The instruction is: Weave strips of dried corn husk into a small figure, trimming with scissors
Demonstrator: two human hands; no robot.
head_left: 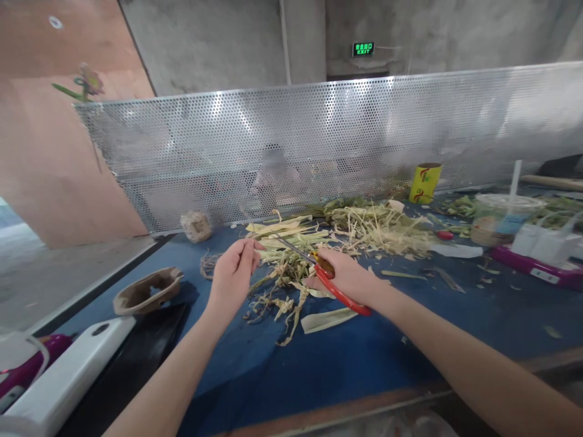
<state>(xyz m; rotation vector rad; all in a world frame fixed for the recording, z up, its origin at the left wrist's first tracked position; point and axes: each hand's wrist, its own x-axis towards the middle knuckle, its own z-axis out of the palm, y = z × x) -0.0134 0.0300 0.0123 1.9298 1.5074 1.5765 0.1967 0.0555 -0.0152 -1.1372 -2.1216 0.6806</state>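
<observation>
So a pair of red-handled scissors [341,292] is held in the right hand [350,273], fingers wrapped around the handles, with the slim blades stretched out past the fingertips toward the far left. Just left of the blade tips, the left hand [234,270] is held up with thumb and fingertips pressed together; whether something thin is pinched there can't really be told. Pale dried leaf strips [286,227] are strewn over the blue table [355,355] beyond and between both hands, kinda messy, and one wide strip [325,320] is left on the near side of the right hand. A brown molded tray [148,292] is parked well to the left.
</observation>
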